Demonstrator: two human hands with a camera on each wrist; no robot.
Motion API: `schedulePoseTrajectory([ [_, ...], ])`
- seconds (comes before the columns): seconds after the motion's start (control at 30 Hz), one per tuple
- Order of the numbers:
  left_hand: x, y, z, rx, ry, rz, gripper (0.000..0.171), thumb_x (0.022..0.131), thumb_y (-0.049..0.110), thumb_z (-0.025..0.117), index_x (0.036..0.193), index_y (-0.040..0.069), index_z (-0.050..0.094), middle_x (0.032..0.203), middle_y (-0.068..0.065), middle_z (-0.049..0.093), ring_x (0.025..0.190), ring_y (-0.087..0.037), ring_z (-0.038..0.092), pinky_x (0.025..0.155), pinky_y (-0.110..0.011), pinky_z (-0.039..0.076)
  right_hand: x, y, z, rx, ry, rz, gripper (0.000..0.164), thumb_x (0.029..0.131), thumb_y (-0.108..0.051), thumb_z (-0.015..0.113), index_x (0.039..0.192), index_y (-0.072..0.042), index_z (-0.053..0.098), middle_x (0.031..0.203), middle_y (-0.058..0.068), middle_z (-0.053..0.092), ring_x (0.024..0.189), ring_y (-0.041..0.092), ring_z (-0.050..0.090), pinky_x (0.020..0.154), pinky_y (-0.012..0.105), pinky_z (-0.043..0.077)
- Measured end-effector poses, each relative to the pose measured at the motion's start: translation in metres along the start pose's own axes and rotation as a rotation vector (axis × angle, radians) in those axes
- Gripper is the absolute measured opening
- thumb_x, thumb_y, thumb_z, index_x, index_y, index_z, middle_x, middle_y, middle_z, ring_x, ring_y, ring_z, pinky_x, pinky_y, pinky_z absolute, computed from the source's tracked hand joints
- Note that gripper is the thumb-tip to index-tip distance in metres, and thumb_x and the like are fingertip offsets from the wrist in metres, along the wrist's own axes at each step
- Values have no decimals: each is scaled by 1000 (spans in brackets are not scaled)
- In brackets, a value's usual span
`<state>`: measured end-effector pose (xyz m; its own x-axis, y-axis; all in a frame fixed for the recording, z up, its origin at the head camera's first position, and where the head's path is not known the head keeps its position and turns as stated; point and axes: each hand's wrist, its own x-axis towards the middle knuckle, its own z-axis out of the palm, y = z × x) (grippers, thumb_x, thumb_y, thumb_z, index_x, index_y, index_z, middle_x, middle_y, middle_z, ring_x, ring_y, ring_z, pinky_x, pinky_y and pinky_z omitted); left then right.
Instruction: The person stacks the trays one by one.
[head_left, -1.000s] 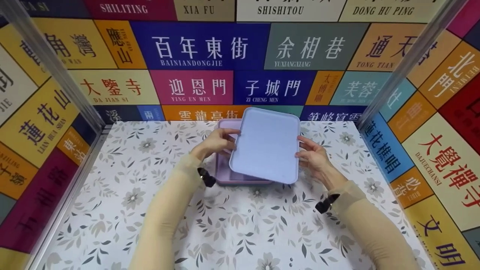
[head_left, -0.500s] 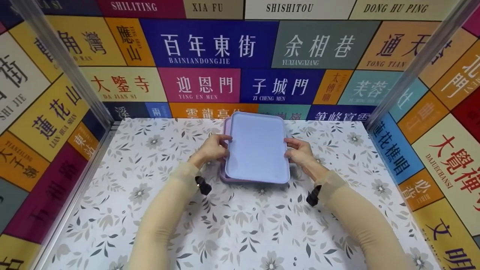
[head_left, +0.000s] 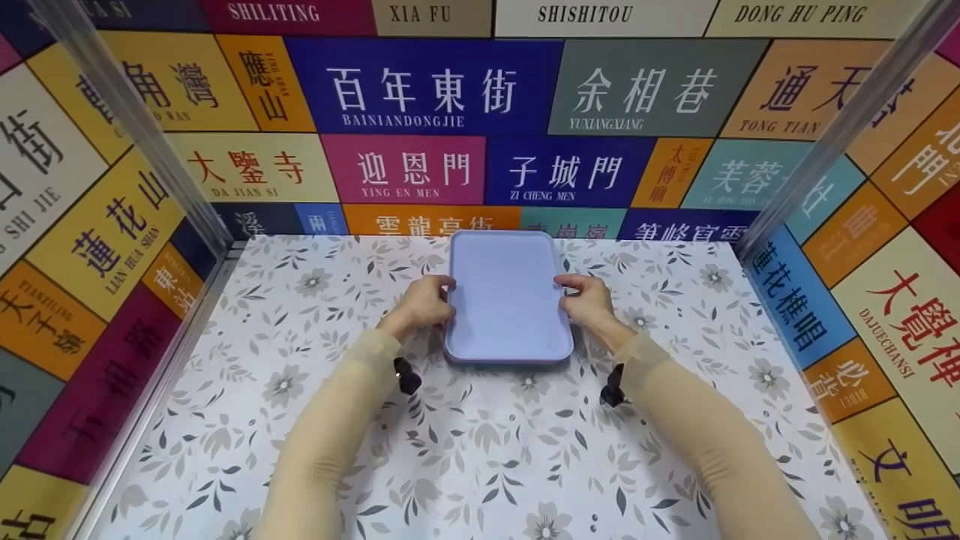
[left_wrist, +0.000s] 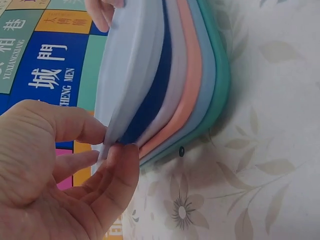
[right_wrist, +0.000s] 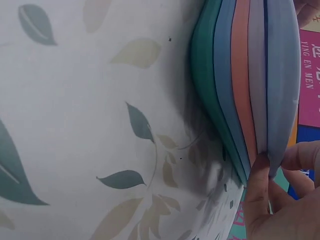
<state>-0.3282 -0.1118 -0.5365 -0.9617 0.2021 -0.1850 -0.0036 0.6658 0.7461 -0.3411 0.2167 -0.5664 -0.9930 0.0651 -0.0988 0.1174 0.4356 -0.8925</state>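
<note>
A pale lavender-blue rectangular tray (head_left: 506,300) tops a stack of nested trays at the back middle of the table. Beneath it the left wrist view shows a lilac tray (left_wrist: 172,75), a coral tray (left_wrist: 192,65), a blue tray (left_wrist: 207,75) and a green tray (left_wrist: 223,85). A gap shows below the top tray in that view; the right wrist view shows only a thin dark line there. My left hand (head_left: 424,304) pinches the top tray's left rim between thumb and fingers. On the opposite rim my right hand (head_left: 590,302) pinches likewise.
White cloth with grey flowers and leaves covers the table (head_left: 465,465). Panels with coloured sign lettering (head_left: 420,86) stand behind and at both sides. Clear upright posts (head_left: 169,150) mark the back corners. Black straps (head_left: 407,375) sit on both wrists.
The top tray has gone from tilted and offset right to lined up over the stack, now covering the lilac tray in the head view. Both hands kept hold and moved with it.
</note>
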Motion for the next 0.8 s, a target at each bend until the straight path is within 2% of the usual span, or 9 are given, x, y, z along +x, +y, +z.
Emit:
schedulePoseTrajectory([
  [0.1,2,-1,-1,46,-3,6,73,84,-1,68,156,2,63,126,-22,74,100,-28,70,74,-30,62,0,1,2,-33,13,-42,59,87,9,58,140,-5,78,147,24,74,79,5,63,57,16,50],
  [0.23,3,-5,-1,59,-9,31,71,83,-3,65,154,2,65,133,-23,73,113,-31,69,85,-33,61,-2,4,3,-107,49,-106,51,89,7,62,135,-5,81,138,21,79,82,5,63,64,14,49],
  [0.37,6,-11,3,50,-32,58,66,87,-2,66,153,1,66,139,-25,72,117,-34,72,96,-39,66,-7,6,2,-165,73,-131,43,90,5,66,128,-5,84,131,20,82,77,4,64,63,13,48],
  [0.5,14,-16,4,11,-47,56,64,87,-1,71,151,1,67,137,-25,71,117,-36,72,95,-42,67,-6,6,-2,-183,56,-135,40,90,4,68,126,-5,84,136,20,80,78,7,68,63,14,49],
  [0.6,44,-51,15,20,-9,126,62,83,6,75,145,6,72,128,-17,74,109,-28,72,88,-35,65,-5,6,-7,-197,18,-142,39,94,0,70,130,-5,82,141,21,78,87,14,75,66,13,51],
  [0.63,47,-54,17,31,-2,130,61,84,7,75,146,7,72,127,-17,74,109,-28,72,89,-36,65,-5,6,-8,-201,5,-144,39,95,-2,70,132,-4,81,142,22,77,91,17,77,68,13,51],
  [0.73,45,-58,17,77,52,147,59,88,12,72,147,8,72,127,-17,76,108,-30,73,95,-41,64,-5,10,-16,-212,-20,-146,40,101,-9,71,140,-2,76,141,22,78,102,28,80,76,16,55],
  [0.8,26,-38,8,117,105,119,55,95,15,69,150,6,70,134,-20,75,116,-36,74,104,-49,62,-4,13,-24,-232,-14,-146,42,105,-15,70,145,-1,73,141,22,78,110,35,79,86,23,60],
])
